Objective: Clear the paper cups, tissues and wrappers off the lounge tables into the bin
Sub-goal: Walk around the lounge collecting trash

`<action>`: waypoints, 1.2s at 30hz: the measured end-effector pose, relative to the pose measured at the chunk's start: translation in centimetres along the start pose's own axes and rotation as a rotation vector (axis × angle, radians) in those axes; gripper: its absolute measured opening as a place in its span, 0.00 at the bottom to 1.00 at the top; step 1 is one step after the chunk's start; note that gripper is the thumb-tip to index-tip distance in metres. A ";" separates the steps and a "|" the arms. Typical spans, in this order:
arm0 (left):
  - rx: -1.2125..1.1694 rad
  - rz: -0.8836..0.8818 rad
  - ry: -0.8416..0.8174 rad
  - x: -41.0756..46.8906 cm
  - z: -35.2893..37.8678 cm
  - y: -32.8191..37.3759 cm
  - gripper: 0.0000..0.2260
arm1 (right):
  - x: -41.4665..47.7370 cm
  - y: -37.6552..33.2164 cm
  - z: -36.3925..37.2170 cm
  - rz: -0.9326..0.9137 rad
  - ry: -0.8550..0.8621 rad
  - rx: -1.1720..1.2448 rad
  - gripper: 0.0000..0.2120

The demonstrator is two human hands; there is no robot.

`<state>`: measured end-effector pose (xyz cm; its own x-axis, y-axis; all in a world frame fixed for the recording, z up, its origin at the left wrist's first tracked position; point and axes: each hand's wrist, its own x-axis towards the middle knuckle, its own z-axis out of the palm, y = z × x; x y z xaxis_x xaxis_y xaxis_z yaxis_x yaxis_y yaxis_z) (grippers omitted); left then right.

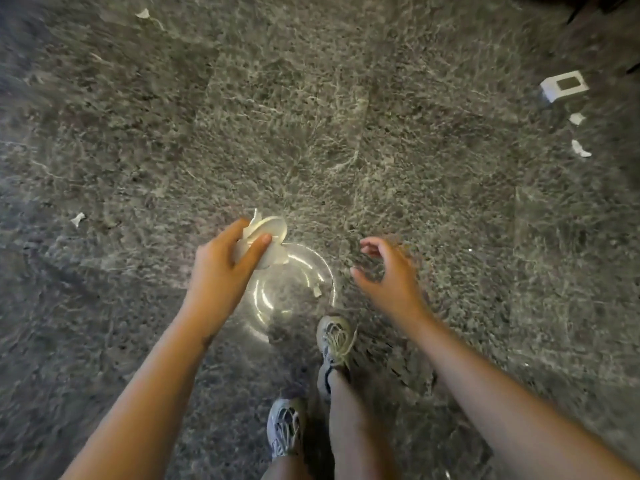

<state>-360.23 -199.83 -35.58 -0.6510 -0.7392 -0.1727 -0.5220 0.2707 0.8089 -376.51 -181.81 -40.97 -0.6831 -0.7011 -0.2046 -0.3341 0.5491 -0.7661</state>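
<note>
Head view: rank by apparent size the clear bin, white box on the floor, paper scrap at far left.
1. clear bin, largest
2. white box
3. paper scrap, smallest

The box lies farther from the camera, so its true size is unsure.

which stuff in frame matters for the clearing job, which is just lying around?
Job:
- left hand gripping crushed paper cups
- clear bin
- right hand, empty
- paper scraps on floor

Just there:
- white box
- shoes

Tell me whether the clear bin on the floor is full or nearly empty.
Nearly empty. Through the clear bin the floor pattern shows, with only one small white scrap visible inside. The left hand holds crumpled paper by its rim.
</note>
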 end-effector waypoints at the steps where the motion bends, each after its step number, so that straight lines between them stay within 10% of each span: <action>1: -0.007 -0.018 0.004 1.5 2.2 -2.5 0.17 | 1.9 2.6 1.9 -0.009 -0.022 -0.007 0.19; 5: -0.030 -0.069 -0.006 6.7 11.6 -14.3 0.20 | 8.3 14.8 11.3 -0.016 -0.080 -0.066 0.20; 8: -0.022 -0.065 0.000 9.3 18.0 -23.3 0.03 | 11.1 23.5 18.6 -0.027 -0.088 -0.101 0.21; 15: 0.028 -0.058 -0.100 12.3 25.4 -36.4 0.14 | 11.8 36.3 29.2 -0.064 -0.253 -0.241 0.21; 24: 0.052 -0.070 -0.114 11.9 26.6 -38.9 0.13 | 11.3 37.2 31.5 -0.138 -0.261 -0.353 0.15; 36: -0.018 -0.011 -0.122 12.0 27.0 -38.0 0.06 | 14.3 28.5 29.5 -0.218 -0.032 0.240 0.15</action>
<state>-363.11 -202.33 -83.59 -0.7078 -0.6615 -0.2480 -0.5205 0.2510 0.8161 -376.65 -189.65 -83.71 -0.5906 -0.8062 -0.0362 -0.3049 0.2645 -0.9149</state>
